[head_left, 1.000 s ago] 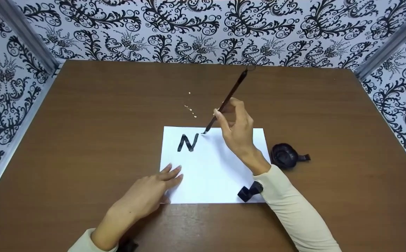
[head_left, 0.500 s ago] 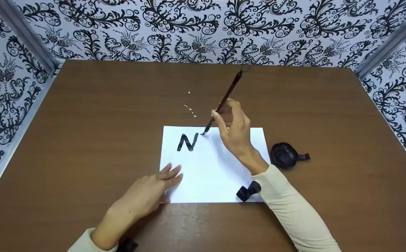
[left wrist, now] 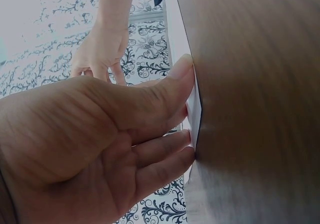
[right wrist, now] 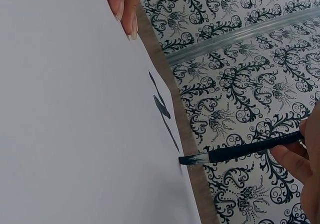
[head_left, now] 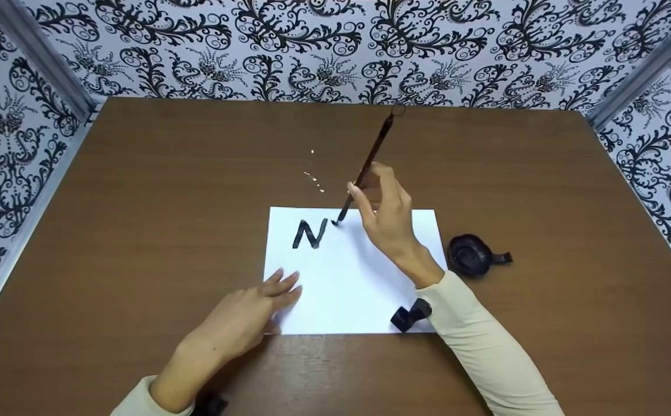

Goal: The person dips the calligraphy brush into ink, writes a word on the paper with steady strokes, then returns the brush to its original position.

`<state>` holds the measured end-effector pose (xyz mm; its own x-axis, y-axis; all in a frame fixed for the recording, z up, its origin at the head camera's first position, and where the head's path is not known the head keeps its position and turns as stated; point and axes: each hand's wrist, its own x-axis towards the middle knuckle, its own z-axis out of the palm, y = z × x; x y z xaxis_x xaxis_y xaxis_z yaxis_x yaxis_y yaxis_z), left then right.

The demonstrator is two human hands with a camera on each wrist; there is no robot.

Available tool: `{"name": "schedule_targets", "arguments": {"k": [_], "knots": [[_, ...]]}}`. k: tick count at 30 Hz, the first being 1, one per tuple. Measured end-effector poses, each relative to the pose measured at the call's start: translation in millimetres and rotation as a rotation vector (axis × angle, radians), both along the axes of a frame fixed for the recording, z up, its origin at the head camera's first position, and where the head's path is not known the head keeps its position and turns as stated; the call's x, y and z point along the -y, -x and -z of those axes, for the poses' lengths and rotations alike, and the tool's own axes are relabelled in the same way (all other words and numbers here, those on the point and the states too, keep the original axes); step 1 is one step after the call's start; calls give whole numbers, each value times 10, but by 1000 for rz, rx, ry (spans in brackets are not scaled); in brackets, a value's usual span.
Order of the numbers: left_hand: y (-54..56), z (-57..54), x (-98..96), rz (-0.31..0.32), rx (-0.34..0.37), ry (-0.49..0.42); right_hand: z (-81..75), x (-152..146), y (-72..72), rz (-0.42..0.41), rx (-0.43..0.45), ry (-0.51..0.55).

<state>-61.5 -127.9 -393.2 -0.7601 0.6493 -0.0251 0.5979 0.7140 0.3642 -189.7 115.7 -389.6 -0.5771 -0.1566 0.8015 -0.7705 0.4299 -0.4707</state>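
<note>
My right hand (head_left: 390,222) pinches a dark-handled paintbrush (head_left: 371,151) between thumb and fingers. The brush's dark tip meets a white sheet of paper (head_left: 349,277), just right of a painted black letter N (head_left: 310,234). In the right wrist view the bristles (right wrist: 194,159) are pale near the ferrule and black at the end. My left hand (head_left: 243,318) rests on the sheet's lower left side with its fingers spread and fairly straight. The left wrist view shows its thumb (left wrist: 172,87) and fingertips along the paper's edge.
A small black dish (head_left: 470,255) with a short handle stands right of the sheet. Pale specks (head_left: 314,180) dot the brown table (head_left: 156,190) beyond the paper. A black wrist device (head_left: 411,315) at the right cuff overlaps the sheet's lower right. Patterned panels (head_left: 312,52) rise around the table.
The brush's upper end has swung left, and its tip has pressed down slightly, making a small dark mark beside the N. My right hand has shifted a little left; the left hand stays put.
</note>
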Motion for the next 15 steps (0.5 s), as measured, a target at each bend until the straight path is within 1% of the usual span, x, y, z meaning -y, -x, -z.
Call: {"name": "schedule_targets", "arguments": {"k": [7,15], "knots": [[3,-3,1,4,-5,4,-13,-11,-1,-11,-1,-4],[0,-3,8,5,-12,0,-43,-22,-8,-4,22,-46]]}}
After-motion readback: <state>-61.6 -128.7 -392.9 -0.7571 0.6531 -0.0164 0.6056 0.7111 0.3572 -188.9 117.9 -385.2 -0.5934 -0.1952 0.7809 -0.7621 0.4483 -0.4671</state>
